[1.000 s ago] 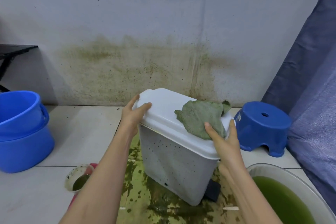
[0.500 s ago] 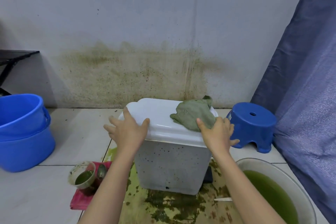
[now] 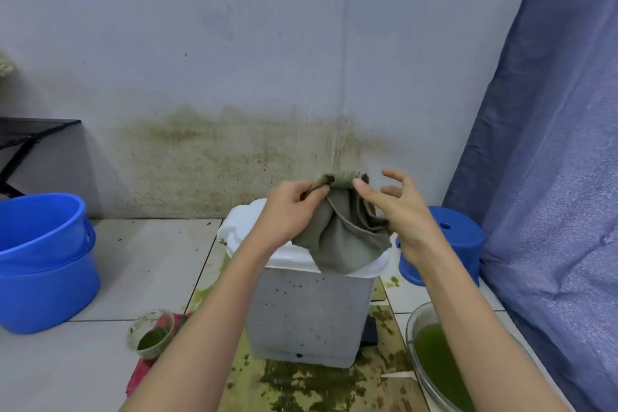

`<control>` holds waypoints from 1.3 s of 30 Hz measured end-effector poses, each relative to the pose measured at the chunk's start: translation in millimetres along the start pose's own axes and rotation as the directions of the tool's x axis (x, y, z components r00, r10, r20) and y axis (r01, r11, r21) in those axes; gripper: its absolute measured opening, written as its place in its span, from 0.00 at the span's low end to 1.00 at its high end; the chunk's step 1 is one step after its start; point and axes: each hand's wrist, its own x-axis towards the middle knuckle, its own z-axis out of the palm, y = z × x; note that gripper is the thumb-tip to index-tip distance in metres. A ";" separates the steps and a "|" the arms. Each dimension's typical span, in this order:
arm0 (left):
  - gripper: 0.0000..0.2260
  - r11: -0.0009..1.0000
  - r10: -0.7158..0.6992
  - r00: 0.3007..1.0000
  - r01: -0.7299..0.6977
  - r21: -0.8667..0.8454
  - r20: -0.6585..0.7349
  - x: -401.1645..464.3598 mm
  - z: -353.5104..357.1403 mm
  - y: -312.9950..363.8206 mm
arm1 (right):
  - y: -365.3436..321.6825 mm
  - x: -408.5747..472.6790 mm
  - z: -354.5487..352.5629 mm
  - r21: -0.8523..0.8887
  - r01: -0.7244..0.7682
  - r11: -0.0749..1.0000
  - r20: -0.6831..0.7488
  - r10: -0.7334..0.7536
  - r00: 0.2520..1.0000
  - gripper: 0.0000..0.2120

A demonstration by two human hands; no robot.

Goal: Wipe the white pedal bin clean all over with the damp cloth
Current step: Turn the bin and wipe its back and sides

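A white pedal bin (image 3: 311,314) stands on the tiled floor (image 3: 140,264) near a stained wall (image 3: 234,150), its near side speckled with dark spots and green muck pooled around its base. A damp green cloth (image 3: 341,241) hangs above the lid (image 3: 240,227), lower folds draped on the lid's right part. The left hand (image 3: 291,211) pinches the cloth's top edge; the right hand (image 3: 398,207), fingers spread, touches that edge with a fingertip. Judged from here, the cloth is being refolded: a flat pad with a cleaner face out should wipe best, with the other hand steadying the lid against tipping. A bowl of green liquid (image 3: 438,365) sits at near right, a blue stool (image 3: 458,237) to the bin's right, blue buckets (image 3: 43,261) at far left.
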 end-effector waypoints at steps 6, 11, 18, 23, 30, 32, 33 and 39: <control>0.13 1.000 -0.001 0.978 0.001 -0.002 0.208 -4.7 -34.3 31.6 | -17.4 -12.4 8.9 -0.117 0.125 0.985 0.177 -0.103 0.979 0.12; 0.11 0.996 -0.028 0.950 0.002 0.086 0.311 -14.1 -64.2 31.7 | -24.5 -13.7 6.4 0.010 0.057 0.998 0.095 -0.057 0.994 0.09; 0.09 0.975 0.078 0.983 -0.110 0.191 0.169 -16.3 -64.8 41.5 | -11.9 -21.4 24.6 0.253 -0.029 0.967 0.157 -0.011 0.988 0.12; 0.10 0.915 0.112 0.975 -0.177 0.363 0.193 -12.0 -62.3 47.1 | 0.0 -27.2 27.6 0.232 0.000 0.973 0.177 -0.042 0.983 0.22; 0.07 0.907 0.056 0.964 -0.157 0.390 0.259 -9.3 -76.7 33.4 | -3.4 -23.5 12.7 -0.004 0.176 0.984 0.072 -0.175 0.982 0.06; 0.08 0.921 0.015 0.962 -0.120 0.371 0.272 -5.6 -79.8 28.6 | -5.6 -16.4 7.0 0.078 0.163 0.984 0.047 -0.167 0.985 0.06; 0.08 0.926 -0.005 0.963 -0.097 0.365 0.269 -1.6 -78.9 27.0 | -6.0 -11.3 6.7 0.106 0.156 0.982 0.031 -0.160 0.987 0.05; 0.10 0.815 0.076 0.996 -0.085 0.574 0.040 53.5 -47.2 6.4 | 6.7 50.9 25.3 0.013 0.151 0.988 -0.156 -0.148 0.977 0.05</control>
